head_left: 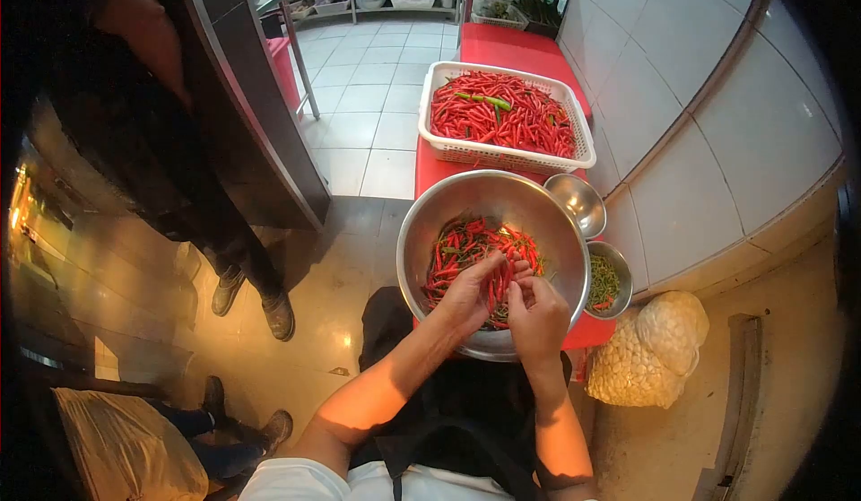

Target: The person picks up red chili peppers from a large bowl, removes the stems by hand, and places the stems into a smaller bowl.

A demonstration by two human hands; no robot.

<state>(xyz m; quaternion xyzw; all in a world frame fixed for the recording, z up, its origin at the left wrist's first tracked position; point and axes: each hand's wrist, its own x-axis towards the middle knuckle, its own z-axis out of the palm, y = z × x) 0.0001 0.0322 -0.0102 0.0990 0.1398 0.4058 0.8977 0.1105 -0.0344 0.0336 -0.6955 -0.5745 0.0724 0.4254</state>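
Note:
Red chili peppers with green stems point(446, 263) lie in a large steel bowl point(421, 214) in front of me. Over the bowl, my left hand point(471, 295) is curled around several red chilies point(500, 287). My right hand point(538, 314) is beside it, thumb and fingertips pinched together close to those chilies. What the right fingertips hold, if anything, is too small to make out. Behind the bowl, a white plastic basket point(434, 124) is heaped with red chilies, a green one lying on top.
A small steel bowl point(576, 203) and another bowl with green stems point(604, 287) stand at the right. They share a red bench point(529, 48) along the tiled wall. A bulging bag point(647, 348) sits on the floor. Two people stand at the left, near a dark partition point(256, 97).

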